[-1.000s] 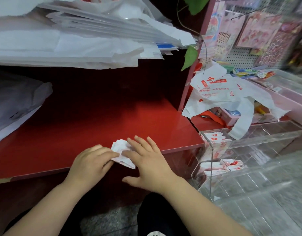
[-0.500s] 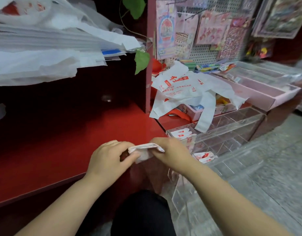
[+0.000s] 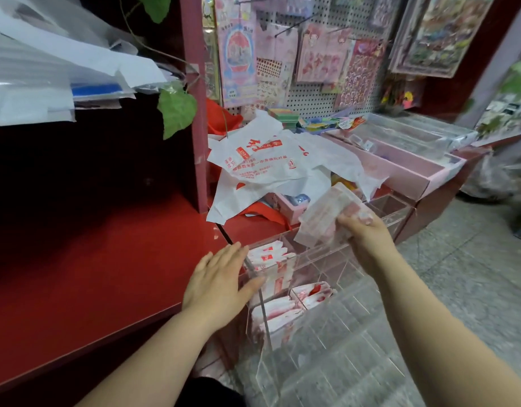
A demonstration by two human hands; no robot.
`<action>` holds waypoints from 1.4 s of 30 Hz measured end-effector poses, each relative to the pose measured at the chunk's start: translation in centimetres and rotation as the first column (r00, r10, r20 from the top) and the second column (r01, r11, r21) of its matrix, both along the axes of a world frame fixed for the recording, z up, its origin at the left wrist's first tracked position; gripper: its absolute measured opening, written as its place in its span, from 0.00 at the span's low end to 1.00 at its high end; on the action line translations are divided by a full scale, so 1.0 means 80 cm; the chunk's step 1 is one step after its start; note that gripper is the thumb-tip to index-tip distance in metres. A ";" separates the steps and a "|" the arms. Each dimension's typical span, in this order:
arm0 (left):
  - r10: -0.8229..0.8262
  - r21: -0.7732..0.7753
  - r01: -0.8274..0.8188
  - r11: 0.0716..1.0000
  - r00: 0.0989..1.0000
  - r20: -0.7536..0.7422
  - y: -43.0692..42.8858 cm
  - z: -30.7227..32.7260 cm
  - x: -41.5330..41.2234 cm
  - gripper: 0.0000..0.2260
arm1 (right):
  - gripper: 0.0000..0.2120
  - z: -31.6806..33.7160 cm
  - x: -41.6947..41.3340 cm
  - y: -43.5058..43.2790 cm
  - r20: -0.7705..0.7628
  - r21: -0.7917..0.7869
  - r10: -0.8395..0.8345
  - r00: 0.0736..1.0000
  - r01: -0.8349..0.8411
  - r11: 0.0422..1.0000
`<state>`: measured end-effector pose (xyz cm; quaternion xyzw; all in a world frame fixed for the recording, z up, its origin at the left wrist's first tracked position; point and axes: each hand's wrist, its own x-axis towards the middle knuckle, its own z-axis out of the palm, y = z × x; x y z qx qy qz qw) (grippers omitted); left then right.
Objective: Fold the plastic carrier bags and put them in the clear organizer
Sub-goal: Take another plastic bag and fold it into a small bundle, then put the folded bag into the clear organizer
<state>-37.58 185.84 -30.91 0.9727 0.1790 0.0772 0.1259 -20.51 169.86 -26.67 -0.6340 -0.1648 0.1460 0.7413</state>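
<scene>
My right hand [image 3: 363,233] grips a folded white-and-red plastic bag [image 3: 324,218], blurred by motion, above the clear organizer [image 3: 368,289]. My left hand [image 3: 221,277] lies flat with straight fingers at the organizer's left wall, by the edge of the red shelf [image 3: 91,274]. Several folded bags [image 3: 271,259] stand in the organizer's left compartments, and more folded bags [image 3: 309,295] show lower down. Unfolded white carrier bags with red print [image 3: 262,165] are heaped behind the organizer.
Stacked white sheets and plastic [image 3: 47,83] fill the upper left shelf. A red post [image 3: 194,113] divides the shelf from a pegboard with hanging cards [image 3: 297,69]. Pink trays [image 3: 400,160] stand at the right. Grey floor [image 3: 459,289] lies beyond the organizer.
The folded bag left the red shelf; both hands held it, then my right hand carried it right over the organizer. My left hand let go and opened flat beside the organizer.
</scene>
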 end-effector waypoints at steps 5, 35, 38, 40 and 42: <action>-0.009 0.003 0.009 1.000 1.000 0.002 0.004 -0.004 -0.001 0.47 | 0.10 0.000 0.021 0.020 -0.014 -0.030 0.072 0.997 -0.072 0.997; -0.046 0.129 0.046 0.991 0.999 -0.003 0.010 -0.020 0.010 0.38 | 0.07 0.057 0.035 0.046 0.287 -0.872 0.827 0.484 0.488 0.017; -0.039 0.169 0.038 0.985 0.999 0.004 0.008 -0.023 0.010 0.38 | 0.07 0.047 0.031 0.042 0.246 -0.913 0.838 0.487 0.406 0.032; -0.025 0.194 0.020 0.981 0.999 0.021 0.008 -0.024 0.010 0.37 | 0.09 0.041 0.026 0.040 0.215 -0.950 0.829 0.516 0.308 0.054; -0.016 0.220 0.002 0.975 0.998 0.060 0.010 -0.027 0.011 0.38 | 0.11 0.038 0.021 0.036 0.204 -0.972 0.807 0.554 0.216 0.097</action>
